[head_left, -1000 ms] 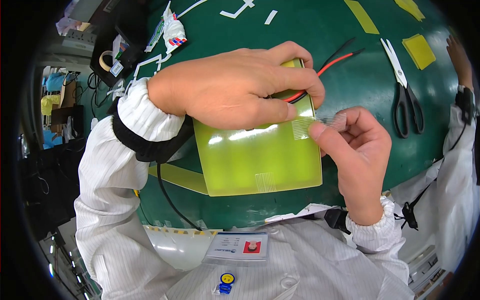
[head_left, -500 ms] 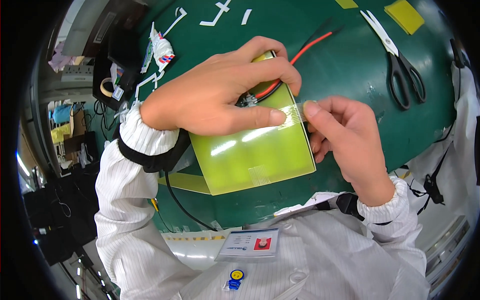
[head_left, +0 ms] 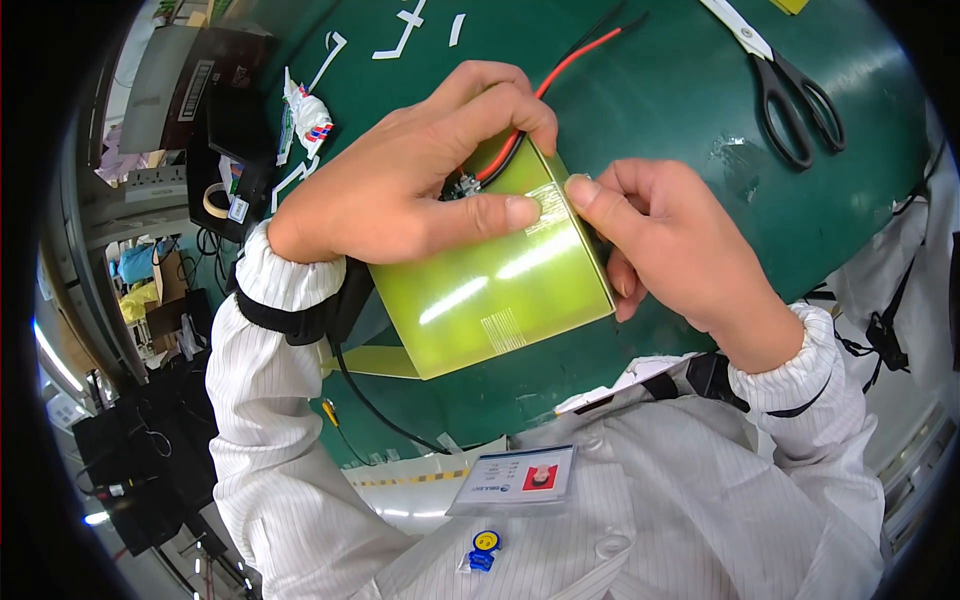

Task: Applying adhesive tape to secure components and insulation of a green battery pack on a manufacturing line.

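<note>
A flat, boxy battery pack (head_left: 465,295), covered in glossy yellow-green sheet, lies tilted on the bench under my hands. My left hand (head_left: 400,185) is closed over its far left part, fingertips on the far edge and thumb on top. Beside that thumb a strip of clear ribbed tape (head_left: 546,210) lies across the top to the right edge. My right hand (head_left: 680,240) is closed at that edge, its thumb on the tape's end and its other fingers curled along the side. A red wire (head_left: 560,72) and a black wire leave the pack's far side. Another tape piece (head_left: 503,330) sits near the front.
Black-handled scissors (head_left: 785,95) lie at the far right of the green bench mat (head_left: 670,95). White strips (head_left: 400,32) and a crumpled white wrapper (head_left: 308,115) are at the far left. A yellow-green flap (head_left: 372,362) and a black cable (head_left: 375,405) are near my left sleeve.
The tape's end, held out past the pack's right edge before, now meets that edge under my right thumb. The whole view has shifted, with the pack a little further left and up.
</note>
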Motion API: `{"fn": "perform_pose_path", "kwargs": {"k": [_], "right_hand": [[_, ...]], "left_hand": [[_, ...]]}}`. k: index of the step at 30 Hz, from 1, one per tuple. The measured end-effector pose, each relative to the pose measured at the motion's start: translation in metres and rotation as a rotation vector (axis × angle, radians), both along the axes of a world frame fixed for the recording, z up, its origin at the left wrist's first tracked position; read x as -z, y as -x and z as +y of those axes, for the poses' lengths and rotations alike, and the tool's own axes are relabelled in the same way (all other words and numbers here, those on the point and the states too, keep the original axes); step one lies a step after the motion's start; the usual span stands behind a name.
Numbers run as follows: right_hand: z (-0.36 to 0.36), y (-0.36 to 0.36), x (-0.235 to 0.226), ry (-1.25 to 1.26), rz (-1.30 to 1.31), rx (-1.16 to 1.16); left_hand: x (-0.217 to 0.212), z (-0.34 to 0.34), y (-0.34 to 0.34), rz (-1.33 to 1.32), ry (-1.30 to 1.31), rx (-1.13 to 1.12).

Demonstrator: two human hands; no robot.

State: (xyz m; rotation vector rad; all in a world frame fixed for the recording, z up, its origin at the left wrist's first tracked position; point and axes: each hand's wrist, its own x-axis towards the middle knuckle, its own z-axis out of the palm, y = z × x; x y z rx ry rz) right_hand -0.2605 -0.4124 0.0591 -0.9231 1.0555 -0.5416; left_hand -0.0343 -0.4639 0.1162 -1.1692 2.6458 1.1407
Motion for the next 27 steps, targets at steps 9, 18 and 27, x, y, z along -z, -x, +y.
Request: {"fn": "perform_pose_path", "kwargs": {"k": [9, 18, 27], "right_hand": [[0.008, -0.009, 0.018, 0.159, -0.001, 0.043], [0.009, -0.007, 0.01, 0.089, 0.022, 0.051], [0.028, -0.009, 0.033, 0.494, 0.151, 0.286]], "left_hand": [[-0.002, 0.0, 0.001, -0.017, -0.025, -0.011], [-0.002, 0.001, 0.001, -0.013, -0.008, -0.006], [-0.002, 0.001, 0.001, -0.014, -0.026, -0.032]]}}
